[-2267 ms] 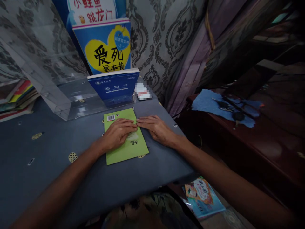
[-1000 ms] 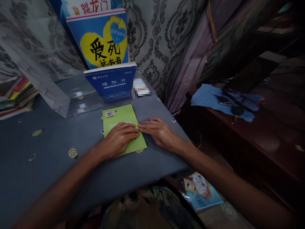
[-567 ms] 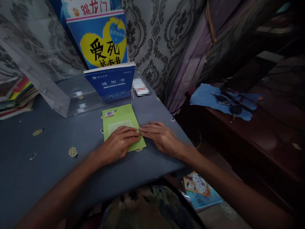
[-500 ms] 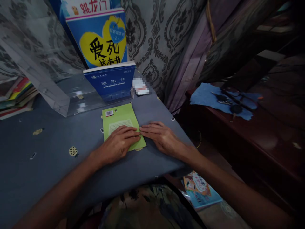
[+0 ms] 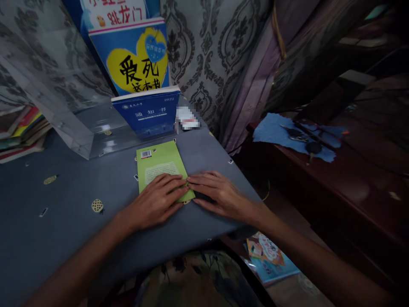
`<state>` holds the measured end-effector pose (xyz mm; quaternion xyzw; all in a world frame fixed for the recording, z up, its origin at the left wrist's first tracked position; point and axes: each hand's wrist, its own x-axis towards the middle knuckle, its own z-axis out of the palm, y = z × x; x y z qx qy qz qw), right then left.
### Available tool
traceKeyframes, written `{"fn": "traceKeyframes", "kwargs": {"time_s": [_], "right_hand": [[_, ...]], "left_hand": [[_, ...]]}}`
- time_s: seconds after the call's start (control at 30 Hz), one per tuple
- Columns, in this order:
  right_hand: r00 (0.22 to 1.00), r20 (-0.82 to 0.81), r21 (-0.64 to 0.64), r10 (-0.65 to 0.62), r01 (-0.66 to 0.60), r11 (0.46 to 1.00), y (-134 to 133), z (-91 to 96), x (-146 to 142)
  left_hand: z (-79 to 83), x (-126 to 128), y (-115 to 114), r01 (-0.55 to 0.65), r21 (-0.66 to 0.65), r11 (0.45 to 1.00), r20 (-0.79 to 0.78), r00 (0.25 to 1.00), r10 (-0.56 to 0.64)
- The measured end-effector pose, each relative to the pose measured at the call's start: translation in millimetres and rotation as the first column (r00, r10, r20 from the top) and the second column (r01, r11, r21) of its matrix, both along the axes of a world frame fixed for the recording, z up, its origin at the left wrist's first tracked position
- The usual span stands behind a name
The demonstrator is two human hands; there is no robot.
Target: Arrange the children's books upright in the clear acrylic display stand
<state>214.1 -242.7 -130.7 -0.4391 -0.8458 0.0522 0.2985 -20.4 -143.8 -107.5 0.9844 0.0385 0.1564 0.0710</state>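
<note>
A thin lime-green book lies flat on the table, its barcode and a block of small print facing up. My left hand rests open across the book's lower part, fingers stretched out over the cover. At the book's right edge is my right hand, also open, with its fingertips meeting those of my left hand. A dark patch shows below the right fingers; I cannot tell if it is shadow or an object.
Behind the green book, a clear acrylic stand props up a dark blue booklet and a blue book with a yellow heart. Stacked books lie at left. A blue cloth with small tools covers part of a dark red cabinet.
The fingers of my right hand have spread apart a little, and the dark patch now shows beneath them. My left hand stays on the green book. The view has shifted slightly.
</note>
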Motion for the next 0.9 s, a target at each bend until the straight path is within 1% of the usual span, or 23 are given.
{"fn": "traceKeyframes", "kwargs": {"time_s": [0.1,0.2,0.37,0.43,0.53,0.63,0.77,0.83,0.9], "right_hand": [[1.0,0.014,-0.002,-0.015,0.015,1.0,4.2,-3.5,1.7],[0.997,0.062,0.017,-0.037,0.036,0.999,10.3,-5.7,3.5],[0.984,0.172,-0.002,-0.041,0.042,0.999,27.6,-3.6,5.8],[0.981,0.191,-0.01,-0.038,0.04,0.999,35.6,-2.2,6.6],[0.984,0.178,0.002,-0.019,0.019,1.0,43.9,-1.4,7.6],[0.988,0.154,0.021,-0.009,0.006,1.0,45.7,-3.4,8.4],[0.987,0.156,0.021,-0.042,0.039,0.999,42.7,-8.3,7.5],[0.986,0.159,0.025,-0.055,0.052,0.998,40.2,-10.2,6.0],[0.985,0.16,0.028,-0.071,0.067,0.997,36.6,-11.0,4.2]], "left_hand": [[-1.4,1.8,-1.1,-0.027,0.016,1.0,-0.005,1.0,0.027],[-2.8,3.5,0.5,-0.052,0.051,0.997,-0.002,0.999,0.052],[-5.1,6.4,12.1,-0.075,0.112,0.991,-0.003,0.997,0.075],[-5.3,7.3,17.9,-0.083,0.114,0.99,0.0,0.997,0.084],[-5.7,7.7,23.9,-0.085,0.083,0.993,0.004,0.996,0.084],[-7.5,7.3,25.4,-0.079,0.055,0.995,0.024,0.997,0.078],[-11.1,6.3,23.7,-0.092,0.038,0.995,0.038,0.995,0.091],[-12.3,5.5,22.1,-0.094,0.061,0.994,0.029,0.995,0.093],[-12.7,4.0,19.2,-0.095,0.111,0.989,0.0,0.995,0.096]]}}
